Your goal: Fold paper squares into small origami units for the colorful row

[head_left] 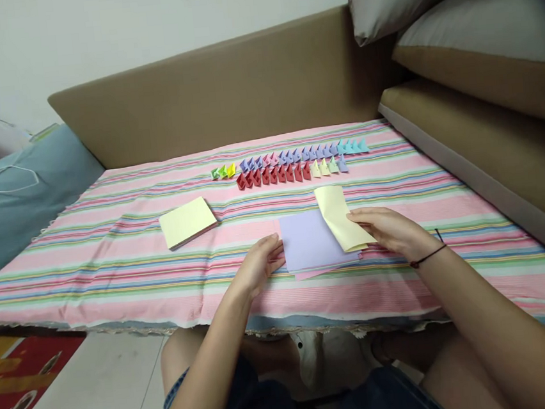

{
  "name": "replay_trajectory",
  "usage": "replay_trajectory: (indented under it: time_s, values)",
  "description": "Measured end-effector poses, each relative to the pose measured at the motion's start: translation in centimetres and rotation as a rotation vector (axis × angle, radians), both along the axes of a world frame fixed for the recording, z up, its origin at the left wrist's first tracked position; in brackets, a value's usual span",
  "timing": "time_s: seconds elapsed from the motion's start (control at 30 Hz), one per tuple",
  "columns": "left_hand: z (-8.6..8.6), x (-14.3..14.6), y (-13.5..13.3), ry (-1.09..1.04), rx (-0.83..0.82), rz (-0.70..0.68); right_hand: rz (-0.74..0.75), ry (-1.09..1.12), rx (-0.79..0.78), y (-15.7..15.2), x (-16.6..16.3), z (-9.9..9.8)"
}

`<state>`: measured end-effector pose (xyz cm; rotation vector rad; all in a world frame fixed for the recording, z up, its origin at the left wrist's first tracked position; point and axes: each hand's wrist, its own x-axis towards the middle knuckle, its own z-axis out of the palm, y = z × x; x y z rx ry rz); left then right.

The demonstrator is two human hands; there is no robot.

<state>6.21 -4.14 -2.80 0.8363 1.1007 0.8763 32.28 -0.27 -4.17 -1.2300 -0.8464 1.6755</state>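
My right hand pinches the right side of a pale yellow paper sheet, which is lifted and bent over a light purple sheet. A strip of pink paper shows below the purple sheet, so several sheets lie in that loose stack. My left hand is closed at the stack's left edge, thumb on the near side and fingertips partly hidden by the paper. Beyond the hands stand two rows of small folded paper pieces, with red ones in front and purple ones behind.
A neat stack of paper with a pale yellow top lies to the left on the striped cloth. Cushions rise at the right, and a brown backrest runs along the back. A red box is on the floor.
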Motion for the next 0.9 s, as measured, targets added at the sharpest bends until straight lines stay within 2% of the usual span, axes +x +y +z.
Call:
replay_trajectory:
  time_s: [0.1,0.23,0.27,0.33,0.4,0.47,0.63,0.83,0.9]
  values:
    - [-0.1,1.0,0.6,0.155,0.051,-0.031,-0.025,-0.072,0.008,-0.8,1.8,0.6]
    - [0.4,1.8,1.9,0.439,0.346,-0.035,-0.053,-0.364,0.139,-1.2,2.1,1.6]
    - [0.6,2.0,2.4,0.458,0.415,-0.060,-0.043,-0.432,0.202,-1.1,1.9,1.9]
    - [1.1,2.7,3.5,0.429,0.488,-0.140,0.073,-0.551,0.346,-0.9,1.0,2.5]
    - [1.6,3.4,4.7,0.390,0.504,-0.220,0.256,-0.657,0.487,-0.4,0.1,3.2]
    - [2.0,3.8,5.8,0.372,0.520,-0.293,0.328,-0.787,0.624,0.1,-0.7,3.7]
    - [2.3,3.3,7.6,0.405,0.635,-0.421,0.258,-0.977,0.780,1.2,-1.7,3.6]
    - [1.2,2.2,8.5,0.563,1.008,-0.403,0.274,-1.120,1.008,1.4,-1.0,3.7]
    - [0.7,2.1,8.4,0.581,1.086,-0.413,0.325,-1.159,1.057,0.8,-0.2,3.9]
